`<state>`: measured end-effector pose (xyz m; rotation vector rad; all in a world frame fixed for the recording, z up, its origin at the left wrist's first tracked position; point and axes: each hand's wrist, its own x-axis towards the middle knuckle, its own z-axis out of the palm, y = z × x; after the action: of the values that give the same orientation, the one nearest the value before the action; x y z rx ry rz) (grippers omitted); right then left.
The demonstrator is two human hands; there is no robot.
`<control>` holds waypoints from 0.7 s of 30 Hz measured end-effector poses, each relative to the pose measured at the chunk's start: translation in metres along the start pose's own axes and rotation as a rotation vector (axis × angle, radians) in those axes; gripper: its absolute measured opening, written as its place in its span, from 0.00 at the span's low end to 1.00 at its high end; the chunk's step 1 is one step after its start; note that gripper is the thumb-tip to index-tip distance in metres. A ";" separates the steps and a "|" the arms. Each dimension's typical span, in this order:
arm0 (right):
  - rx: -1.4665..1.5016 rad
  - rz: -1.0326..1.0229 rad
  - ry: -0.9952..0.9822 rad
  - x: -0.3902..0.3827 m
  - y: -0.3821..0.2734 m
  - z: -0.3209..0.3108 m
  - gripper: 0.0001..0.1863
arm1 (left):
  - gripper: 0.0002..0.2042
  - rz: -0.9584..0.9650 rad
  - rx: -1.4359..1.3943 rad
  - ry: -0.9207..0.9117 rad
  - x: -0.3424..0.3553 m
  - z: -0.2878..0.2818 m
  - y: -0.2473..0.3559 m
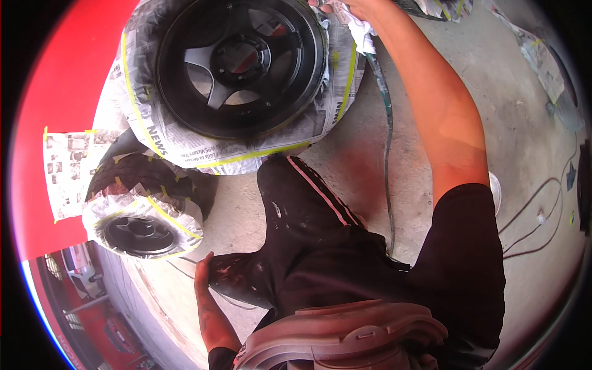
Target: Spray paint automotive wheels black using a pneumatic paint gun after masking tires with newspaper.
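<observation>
A dark five-spoke wheel (203, 86) fills the top centre, its tyre wrapped in newspaper (259, 151) and yellow tape. At the upper edge, my right hand (336, 8) is closed on a partly hidden metal tool (319, 4) beside the wheel's right rim, with a white cloth (361, 31) and a dark hose (387, 135) hanging below it. My left hand (203, 266) rests open against my bent left knee (231, 274), partly hidden by it. A second, smaller-looking wheel (139, 231), masked the same way, lies at left.
A red panel (49, 92) with a taped newspaper sheet (65, 172) stands at left. The concrete floor (419, 222) carries looped cables (530, 240) at right. Wrapped material (549, 74) lies along the far right. A parked vehicle (83, 268) shows at lower left.
</observation>
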<state>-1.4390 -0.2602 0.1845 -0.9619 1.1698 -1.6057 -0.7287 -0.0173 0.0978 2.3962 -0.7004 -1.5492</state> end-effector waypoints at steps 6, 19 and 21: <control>-0.536 0.057 0.264 -0.040 -0.014 -0.016 0.07 | 0.25 0.129 0.140 0.073 -0.010 0.002 -0.006; -0.293 -0.067 -0.080 -0.144 0.013 0.024 0.23 | 0.24 0.178 0.266 0.147 -0.011 0.005 -0.007; -0.408 -0.109 -0.058 -0.132 0.010 0.020 0.24 | 0.23 0.158 0.234 0.152 -0.009 0.005 -0.006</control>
<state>-1.3793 -0.1410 0.1698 -1.3426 1.4580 -1.4370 -0.7348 -0.0071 0.1006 2.5167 -1.0604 -1.2702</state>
